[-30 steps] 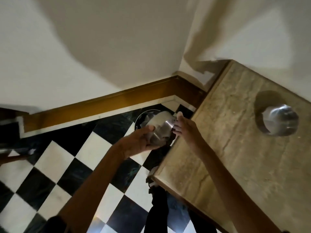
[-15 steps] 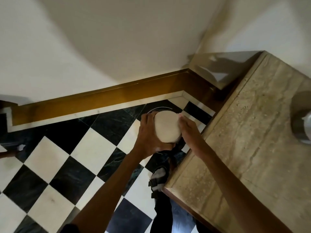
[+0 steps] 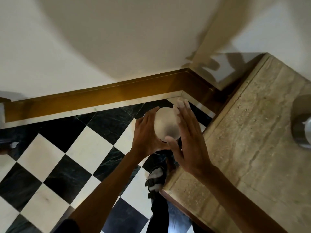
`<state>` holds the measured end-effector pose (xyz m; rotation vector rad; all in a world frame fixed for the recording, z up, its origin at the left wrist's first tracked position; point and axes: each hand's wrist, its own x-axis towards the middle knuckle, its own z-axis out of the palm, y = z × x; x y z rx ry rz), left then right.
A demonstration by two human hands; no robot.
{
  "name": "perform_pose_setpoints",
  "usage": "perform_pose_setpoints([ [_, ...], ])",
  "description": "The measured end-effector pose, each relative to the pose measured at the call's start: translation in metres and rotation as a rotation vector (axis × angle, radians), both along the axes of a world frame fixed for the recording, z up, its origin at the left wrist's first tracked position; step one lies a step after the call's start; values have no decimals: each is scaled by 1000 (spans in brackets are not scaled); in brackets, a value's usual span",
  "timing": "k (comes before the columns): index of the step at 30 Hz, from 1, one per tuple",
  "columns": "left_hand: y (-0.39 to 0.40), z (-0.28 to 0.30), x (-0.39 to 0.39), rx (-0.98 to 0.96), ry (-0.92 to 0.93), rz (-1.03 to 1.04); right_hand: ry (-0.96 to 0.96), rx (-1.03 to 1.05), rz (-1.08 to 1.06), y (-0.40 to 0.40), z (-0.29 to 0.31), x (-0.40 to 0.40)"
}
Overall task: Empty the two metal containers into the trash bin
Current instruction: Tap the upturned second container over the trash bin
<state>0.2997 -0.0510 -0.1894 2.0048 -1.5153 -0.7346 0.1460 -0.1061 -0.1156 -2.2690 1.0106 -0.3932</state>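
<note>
Head view: metal container (image 3: 166,126) is upside down, flat base facing up at the camera, held in the air over the checkered floor (image 3: 55,158) just off the left edge of the stone surface (image 3: 252,148). Left hand (image 3: 148,133) wraps the container's left side, fingers (image 3: 151,115) curled along the wall and thumb under the near edge, grasping it. Right hand (image 3: 190,143) lies flat against the container's right side, fingers (image 3: 182,108) stretched out straight and pale with powder at the tips, thumb touching the near rim; pressing on it, not curled around it. Trash bin (image 3: 161,107) is mostly hidden beneath the container, only a thin sliver of rim peeking out at the far side, close to the brown baseboard (image 3: 101,100). Second metal container (image 3: 303,132) stands on the surface, well to the right of the held one, cut off by the frame edge. Sandalled foot (image 3: 155,179) is on the floor by the near corner of the surface.
</note>
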Motion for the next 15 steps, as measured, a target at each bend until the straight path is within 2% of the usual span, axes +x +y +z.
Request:
perform_pose_setpoints([
  [2, -5, 0, -1, -35, 13, -4, 260, -51, 150, 5, 2, 1],
  [4, -6, 0, -3, -30, 34, -15, 507, 9, 298, 8, 1, 1],
  [8, 0, 0, -8, -52, 58, 29, 408, 4, 175, 11, 3, 2],
  [12, 1, -2, -11, -2, 16, 40, 542, 6, 334, 14, 1, 1],
  [15, 0, 2, -15, 17, -11, 66, 395, -1, 253, 19, 5, 8],
])
